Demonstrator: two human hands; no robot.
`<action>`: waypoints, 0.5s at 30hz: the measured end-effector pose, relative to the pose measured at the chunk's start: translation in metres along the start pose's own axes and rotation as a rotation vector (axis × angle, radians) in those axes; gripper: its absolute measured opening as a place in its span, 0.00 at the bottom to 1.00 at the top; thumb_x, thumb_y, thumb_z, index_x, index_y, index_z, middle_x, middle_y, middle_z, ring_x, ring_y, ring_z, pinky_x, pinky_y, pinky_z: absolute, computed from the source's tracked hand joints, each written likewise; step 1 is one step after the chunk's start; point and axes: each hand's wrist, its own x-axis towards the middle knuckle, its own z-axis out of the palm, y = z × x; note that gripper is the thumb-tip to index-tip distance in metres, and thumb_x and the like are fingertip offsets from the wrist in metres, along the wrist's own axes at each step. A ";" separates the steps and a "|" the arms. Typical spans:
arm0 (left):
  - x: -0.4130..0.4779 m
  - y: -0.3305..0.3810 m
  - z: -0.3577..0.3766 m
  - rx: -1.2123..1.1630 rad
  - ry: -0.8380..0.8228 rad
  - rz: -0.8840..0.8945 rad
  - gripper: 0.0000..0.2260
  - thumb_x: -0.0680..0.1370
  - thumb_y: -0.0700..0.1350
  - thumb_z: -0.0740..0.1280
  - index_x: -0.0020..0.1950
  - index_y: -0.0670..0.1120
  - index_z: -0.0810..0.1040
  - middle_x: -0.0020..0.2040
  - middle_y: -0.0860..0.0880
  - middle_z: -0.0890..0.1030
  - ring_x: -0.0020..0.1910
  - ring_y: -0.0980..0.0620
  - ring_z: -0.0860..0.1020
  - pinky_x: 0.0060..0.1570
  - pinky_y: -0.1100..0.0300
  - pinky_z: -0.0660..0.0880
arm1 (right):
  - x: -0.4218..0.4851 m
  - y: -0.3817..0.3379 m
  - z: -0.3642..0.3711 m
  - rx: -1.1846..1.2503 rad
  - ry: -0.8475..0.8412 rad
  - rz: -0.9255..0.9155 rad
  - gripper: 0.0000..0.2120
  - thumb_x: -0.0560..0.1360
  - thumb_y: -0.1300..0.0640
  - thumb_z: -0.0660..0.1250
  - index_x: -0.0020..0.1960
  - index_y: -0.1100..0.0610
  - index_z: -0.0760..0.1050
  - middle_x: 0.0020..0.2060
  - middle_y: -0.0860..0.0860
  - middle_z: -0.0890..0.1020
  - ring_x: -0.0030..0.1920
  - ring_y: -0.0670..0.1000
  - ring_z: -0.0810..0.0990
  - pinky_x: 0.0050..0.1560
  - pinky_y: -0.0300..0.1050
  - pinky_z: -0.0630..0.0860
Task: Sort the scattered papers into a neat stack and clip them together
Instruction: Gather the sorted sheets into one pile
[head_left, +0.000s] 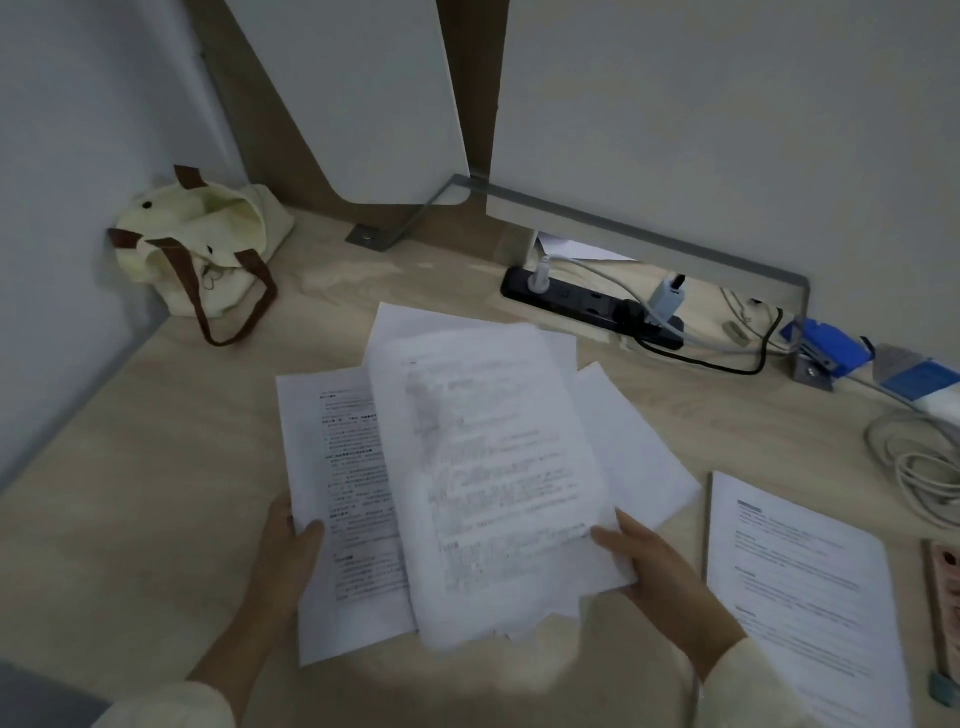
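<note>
Several white printed sheets (483, 467) lie fanned and overlapping in the middle of the wooden desk (156, 441). My left hand (288, 551) grips the left edge of a sheet (343, 467), thumb on top. My right hand (654, 566) pinches the lower right edge of the blurred top sheets, which are lifted slightly. Another printed sheet (800, 582) lies apart on the desk to the right. A blue clip (831, 345) sits at the far right near the partition bracket.
A cream tote bag (208, 249) with brown straps stands in the back left corner. A black power strip (587, 306) with plugs and cables runs along the back. Coiled grey cable (914, 467) lies at the right edge. White partition panels rise behind.
</note>
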 end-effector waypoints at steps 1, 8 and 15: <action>0.000 0.000 0.000 0.014 -0.011 -0.005 0.19 0.77 0.34 0.57 0.68 0.40 0.64 0.59 0.41 0.75 0.52 0.46 0.73 0.51 0.53 0.70 | 0.001 0.011 -0.003 -0.045 0.051 0.039 0.17 0.71 0.62 0.66 0.60 0.60 0.76 0.56 0.58 0.82 0.55 0.59 0.81 0.55 0.53 0.76; -0.005 0.001 0.003 0.025 -0.046 -0.007 0.15 0.77 0.33 0.57 0.62 0.40 0.68 0.49 0.46 0.76 0.46 0.48 0.74 0.44 0.56 0.70 | 0.005 0.036 0.012 -0.227 0.217 0.098 0.13 0.77 0.65 0.58 0.58 0.60 0.77 0.52 0.60 0.83 0.52 0.61 0.81 0.53 0.55 0.77; -0.010 0.002 0.011 -0.112 -0.106 0.004 0.18 0.77 0.42 0.64 0.66 0.46 0.68 0.58 0.49 0.76 0.56 0.48 0.75 0.58 0.53 0.71 | 0.008 0.031 0.057 -0.413 0.041 0.058 0.13 0.78 0.64 0.56 0.54 0.54 0.76 0.49 0.51 0.83 0.48 0.52 0.82 0.50 0.45 0.80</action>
